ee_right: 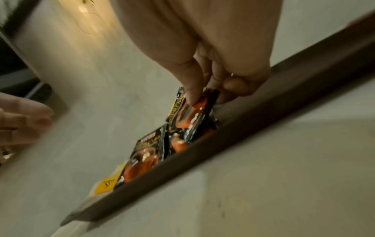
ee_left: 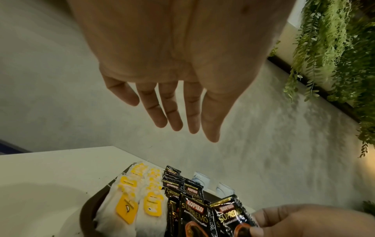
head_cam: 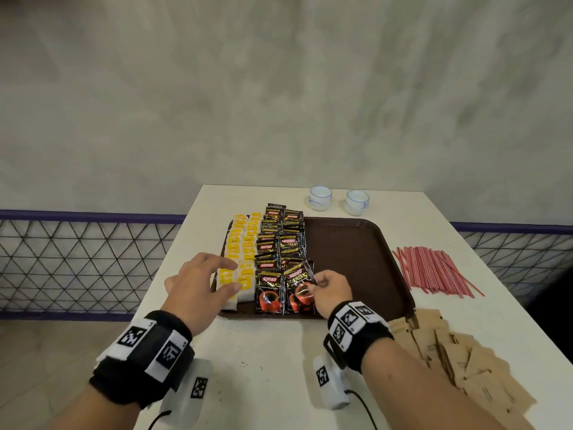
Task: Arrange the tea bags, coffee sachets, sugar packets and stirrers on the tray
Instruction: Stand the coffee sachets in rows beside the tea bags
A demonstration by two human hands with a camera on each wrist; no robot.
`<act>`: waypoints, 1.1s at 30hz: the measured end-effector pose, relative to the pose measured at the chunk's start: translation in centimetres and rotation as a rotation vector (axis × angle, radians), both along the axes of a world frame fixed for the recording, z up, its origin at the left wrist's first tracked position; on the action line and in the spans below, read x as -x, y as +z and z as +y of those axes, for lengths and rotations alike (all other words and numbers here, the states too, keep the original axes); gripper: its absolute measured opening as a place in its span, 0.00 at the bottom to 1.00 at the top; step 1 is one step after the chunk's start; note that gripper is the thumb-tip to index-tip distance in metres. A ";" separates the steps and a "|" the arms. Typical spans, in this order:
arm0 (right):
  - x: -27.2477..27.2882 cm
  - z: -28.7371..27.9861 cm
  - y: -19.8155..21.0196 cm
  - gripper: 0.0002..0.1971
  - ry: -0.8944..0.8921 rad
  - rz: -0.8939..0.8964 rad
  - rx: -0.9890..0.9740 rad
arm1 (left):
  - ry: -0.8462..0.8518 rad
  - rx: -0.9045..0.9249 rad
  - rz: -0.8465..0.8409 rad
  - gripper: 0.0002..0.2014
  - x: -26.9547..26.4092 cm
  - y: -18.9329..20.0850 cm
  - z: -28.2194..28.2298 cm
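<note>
My right hand had its fingers pinched on the near right coffee sachet, at its right edge, over the front of the brown tray. It sat tilted at the end of the black sachet rows, just beside the yellow-tagged tea bags that filled the tray's left side. My left hand hovered above the tea bags with fingers spread wide and straight, holding nothing.

The sachet looked light, thin and glossy, so I judged it slippery and apt to crackle or slide on its neighbours; a pinch at the sealed edge seemed the safest hold. The tea bags looked soft and papery, easily nudged out of line. The brown sugar packets lay fanned on the bench to my right, flat and light; the red stirrers lay in a loose sheaf beside the tray, likely to roll and scatter unless gathered as a bunch.

The bench was white and faintly speckled. Two small cups stood beyond the tray, a mottled grey wall behind.
</note>
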State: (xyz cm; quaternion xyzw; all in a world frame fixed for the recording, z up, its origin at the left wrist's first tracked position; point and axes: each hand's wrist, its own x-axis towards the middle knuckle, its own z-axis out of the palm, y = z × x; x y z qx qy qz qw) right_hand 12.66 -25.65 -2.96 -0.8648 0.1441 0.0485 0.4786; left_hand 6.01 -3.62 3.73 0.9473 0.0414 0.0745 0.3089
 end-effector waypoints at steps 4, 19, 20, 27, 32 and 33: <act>0.6 0.6 -1.0 0.10 -0.057 0.024 0.112 | 0.011 0.002 0.005 0.10 0.0 0.0 -0.1; 0.5 -0.2 -0.5 0.16 0.033 0.069 0.130 | -0.007 -0.016 0.094 0.09 -1.0 -1.1 -1.6; 0.3 -0.3 -0.5 0.17 0.025 0.063 0.109 | -0.010 -0.016 0.098 0.10 -1.0 -1.2 -1.7; -0.4 0.0 0.6 0.30 0.034 0.090 -0.132 | -0.035 0.006 0.124 0.16 -1.3 -2.2 -2.2; -1.3 0.8 0.8 0.33 0.088 0.116 -0.263 | -0.031 0.021 0.110 0.15 -1.5 -2.3 -1.9; -1.4 0.9 0.7 0.33 0.095 0.120 -0.269 | -0.031 0.022 0.109 0.14 -1.5 -2.3 -1.8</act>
